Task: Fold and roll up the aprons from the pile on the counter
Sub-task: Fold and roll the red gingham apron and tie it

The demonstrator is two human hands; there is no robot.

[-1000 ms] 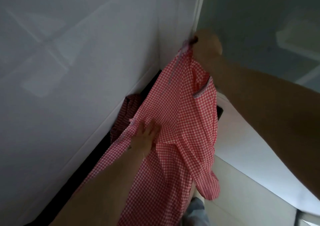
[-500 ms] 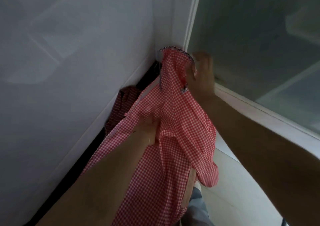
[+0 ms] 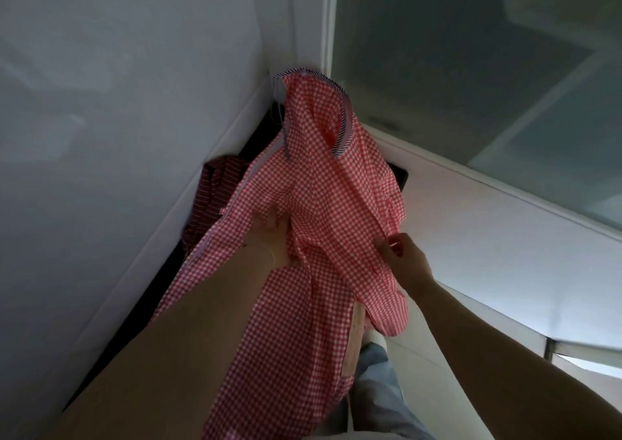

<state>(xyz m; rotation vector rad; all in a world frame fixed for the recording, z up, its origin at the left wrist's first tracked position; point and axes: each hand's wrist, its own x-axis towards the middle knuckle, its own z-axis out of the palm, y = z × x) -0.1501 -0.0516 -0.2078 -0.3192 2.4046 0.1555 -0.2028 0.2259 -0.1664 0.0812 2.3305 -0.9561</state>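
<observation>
The red-and-white gingham cotton apron (image 3: 323,204) sprawls unfolded over the dark counter (image 3: 402,178), its striped-trim bib end heaped beyond both sets of fingers and its skirt hanging off the edge below the wrists. Nothing looks folded or rolled yet, I judge. A dark red striped cloth (image 3: 210,200), probably the remaining pile, lies crumpled left of the left hand (image 3: 274,237), whose fingers press flat and together on the fabric. The right hand (image 3: 405,261) pinches a fold at its fingertips.
</observation>
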